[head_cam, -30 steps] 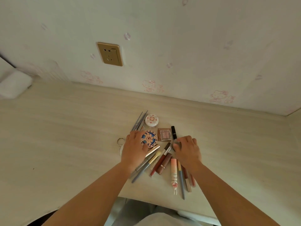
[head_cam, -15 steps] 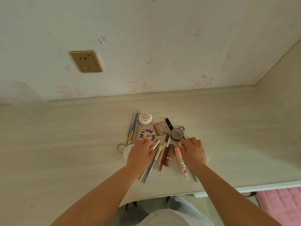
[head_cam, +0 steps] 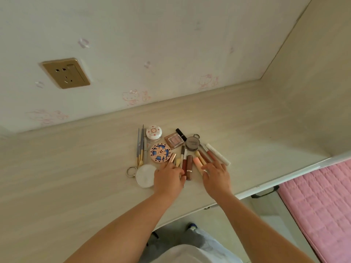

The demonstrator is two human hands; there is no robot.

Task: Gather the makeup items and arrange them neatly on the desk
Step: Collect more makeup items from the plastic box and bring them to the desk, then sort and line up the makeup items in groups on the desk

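Gathering looks nearly done (judging from the tight cluster): left hand (head_cam: 168, 179) and right hand (head_cam: 215, 174), fingers straight, press tubes; white tube (head_cam: 218, 154) at 2 o'clock needs aligning next.

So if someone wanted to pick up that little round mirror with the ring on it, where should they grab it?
Probably by the metal ring, coming from the left. The round mirror lies flat on the desk, so its thin rim offers little to pinch, while the ring sticks out on the open side. The left hand crowds its right edge, and the brushes lie just beyond its far side.
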